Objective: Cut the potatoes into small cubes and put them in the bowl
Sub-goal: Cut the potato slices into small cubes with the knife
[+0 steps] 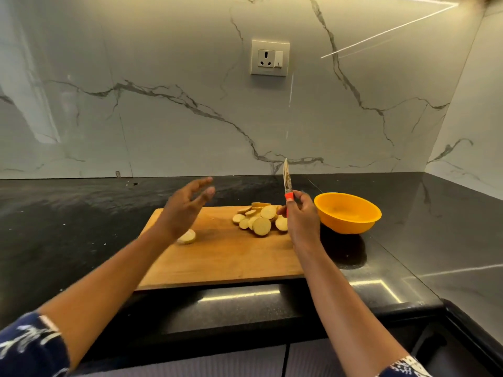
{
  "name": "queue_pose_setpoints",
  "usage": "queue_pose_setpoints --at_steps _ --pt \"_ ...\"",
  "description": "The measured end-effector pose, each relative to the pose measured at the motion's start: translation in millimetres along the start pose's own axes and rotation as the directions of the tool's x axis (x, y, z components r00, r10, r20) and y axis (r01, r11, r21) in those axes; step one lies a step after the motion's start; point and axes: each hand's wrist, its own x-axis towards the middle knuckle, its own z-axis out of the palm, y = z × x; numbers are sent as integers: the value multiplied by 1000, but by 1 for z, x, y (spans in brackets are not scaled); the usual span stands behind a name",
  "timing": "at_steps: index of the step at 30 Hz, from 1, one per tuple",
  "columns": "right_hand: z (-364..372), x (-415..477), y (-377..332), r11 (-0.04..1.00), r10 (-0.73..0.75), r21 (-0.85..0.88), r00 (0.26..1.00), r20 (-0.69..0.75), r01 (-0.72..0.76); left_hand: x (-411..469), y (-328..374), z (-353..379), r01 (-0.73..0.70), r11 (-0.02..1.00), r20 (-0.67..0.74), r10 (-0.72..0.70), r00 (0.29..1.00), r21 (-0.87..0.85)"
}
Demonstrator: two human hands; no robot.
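— Fingers (300, 198) of my right hand (302, 219) sit just right of the potato slices (261, 221), piled on the cutting board (217, 258); some lie behind the hand. The bowl (348, 214) stands further right.
— Anything hidden?
— One end piece (187, 237) by my left hand (185, 210), half covered by the wrist.
— And the grip?
— Right fingers curl round the knife (287, 176) handle, blade upright; left fingers (202, 183) spread, blurred, touching nothing.
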Motion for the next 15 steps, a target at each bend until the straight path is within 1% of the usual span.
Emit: queue_pose_setpoints --at_steps 1,3,5,7,9,15 --pt "0 -2 -1 999 -25 -20 1000 15 25 -4 -10 -14 3 995 84 -11 996 97" --pt "3 -6 -2 995 -70 -72 997 44 73 -13 -31 -38 21 965 207 -77 975 263" --pt "5 -9 -3 986 -107 -120 991 76 115 -21 -47 -54 25 924 289 -146 946 382" --pt "6 -11 -3 975 -132 -166 986 104 149 -26 -55 -62 -6 889 340 -169 925 458" --pt "9 -13 -2 960 -153 -218 980 125 177 -27 -58 -65 -51 876 347 -136 928 480" --pt "14 -20 -2 886 -204 -383 961 185 262 -19 -53 -58 -159 875 343 -8 939 457"
